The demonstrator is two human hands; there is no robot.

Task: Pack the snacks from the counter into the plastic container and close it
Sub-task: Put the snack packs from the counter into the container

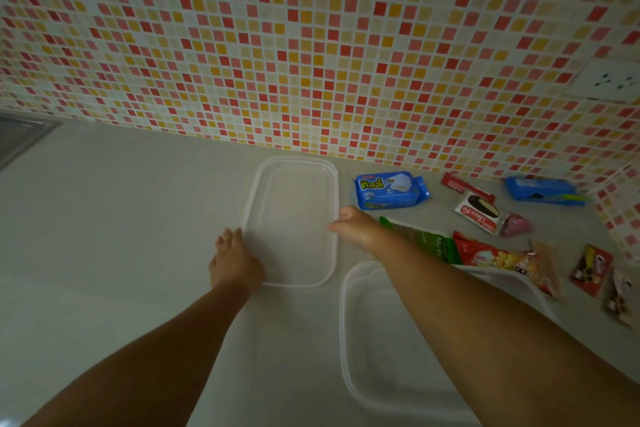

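Observation:
A clear plastic lid [294, 184] lies flat on the grey counter near the tiled wall. My left hand [233, 262] grips its near-left edge and my right hand [353, 225] grips its right edge. The clear plastic container [349, 340] stands open at the lower right, partly under my right forearm. Snacks lie to the right: a blue wafer pack [391, 190], a red bar [464, 184], a Choco Pie pack [481, 213], a blue biscuit pack [543, 191], a green pack [433, 243], a red snack bag [485, 253] and small red packets [590, 269].
A mosaic tile wall [311, 62] backs the counter, with a white socket [609, 80] at the right. A metal sink edge [20, 135] shows at the far left. The side wall closes the counter off on the right.

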